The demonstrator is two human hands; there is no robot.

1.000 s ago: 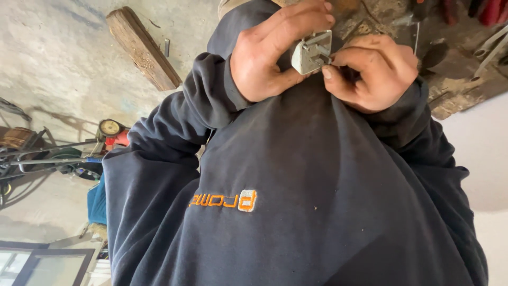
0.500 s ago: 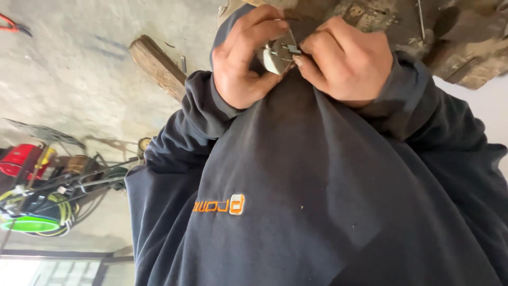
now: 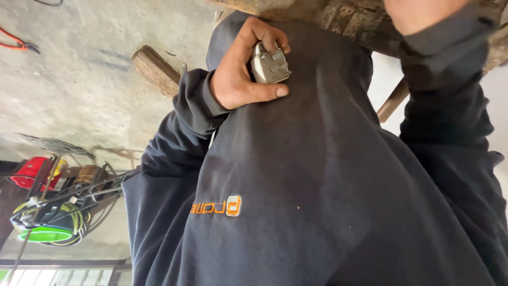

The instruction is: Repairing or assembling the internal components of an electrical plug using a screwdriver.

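Concrete floor | L hand holds grey plug @ chest

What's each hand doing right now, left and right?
Left hand: closed around a small grey metal part.
Right hand: out of frame; only the dark sleeve shows.

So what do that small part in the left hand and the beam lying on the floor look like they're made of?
The small part in the left hand looks like metal: pale grey, dull sheen, blocky edges, though grey plastic can't be ruled out. The beam looks like rough, weathered wood: brown, matte, with a cracked end face. It lies on the floor, which looks like bare concrete, grey and blotchy.
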